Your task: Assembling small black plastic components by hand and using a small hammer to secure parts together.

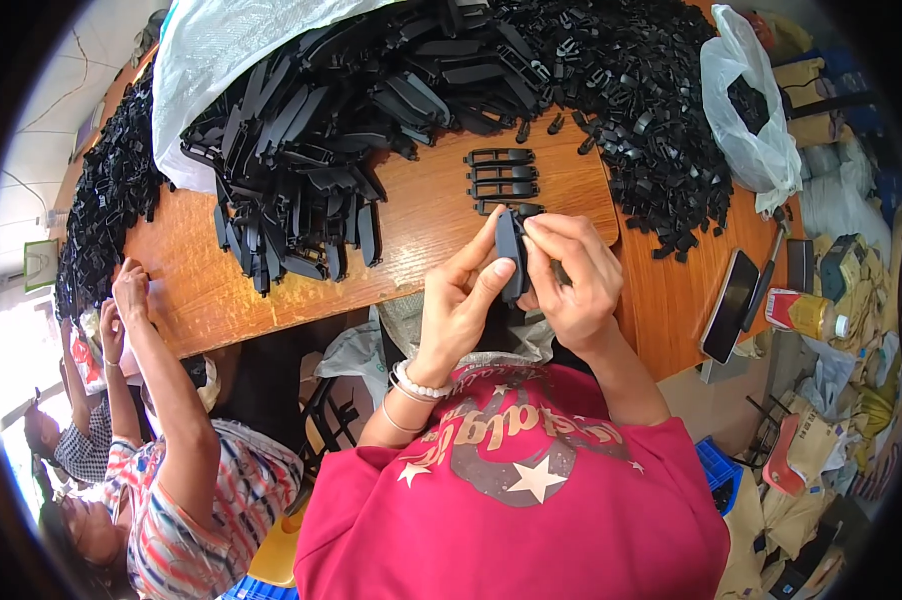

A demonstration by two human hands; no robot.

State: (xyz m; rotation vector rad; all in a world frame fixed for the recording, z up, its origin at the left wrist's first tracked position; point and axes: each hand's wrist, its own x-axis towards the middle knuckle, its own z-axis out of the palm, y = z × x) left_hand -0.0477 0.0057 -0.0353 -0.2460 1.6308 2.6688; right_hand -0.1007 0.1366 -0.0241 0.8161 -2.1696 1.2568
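My left hand grips a long black plastic handle between thumb and fingers, upright over the near table edge. On the handle's other side, my right hand has its fingers pinched at the upper end. A small dark piece shows at those fingertips, but I cannot make out its kind. Just beyond my hands, several similar black handles lie side by side in a short stack. A big heap of black handles covers the table to the far left, spilling from a white sack.
Small black plastic clips are heaped at the far right beside a clear plastic bag. A phone and a bottle of yellow liquid lie at the right. On the left, a co-worker's hands work at the wooden table.
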